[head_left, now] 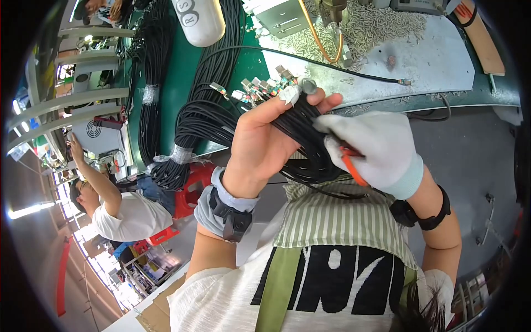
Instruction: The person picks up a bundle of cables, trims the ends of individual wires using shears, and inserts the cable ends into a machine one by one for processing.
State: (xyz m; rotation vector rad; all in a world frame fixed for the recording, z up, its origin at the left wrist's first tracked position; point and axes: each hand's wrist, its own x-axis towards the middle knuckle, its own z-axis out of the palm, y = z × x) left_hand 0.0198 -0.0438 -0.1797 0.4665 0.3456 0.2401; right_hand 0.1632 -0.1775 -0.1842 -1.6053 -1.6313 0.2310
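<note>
My left hand (pixel 260 141) is curled around a thick bundle of black cables (pixel 303 124). White wrapping covers its thumb tip, and a grey cap sits on one finger. Small metal cable connectors (pixel 260 88) with coloured wires fan out beyond the thumb. My right hand (pixel 379 146), in a white glove, is closed around a tool with orange-red handles (pixel 354 167). The tool's working end is hidden, so its kind cannot be made out. The gloved fingertips are slightly blurred and lie against the bundle's right side. Loops of cable hang below both hands, over my striped apron (pixel 337 221).
A single cable's connector end (pixel 405 82) lies on the white board (pixel 437 61), near many scattered small metal pieces (pixel 376 25). Behind is a machine (pixel 333 16). More tied cable bundles (pixel 149 94) lie on the green table (pixel 182 55). A co-worker (pixel 127 213) sits at left.
</note>
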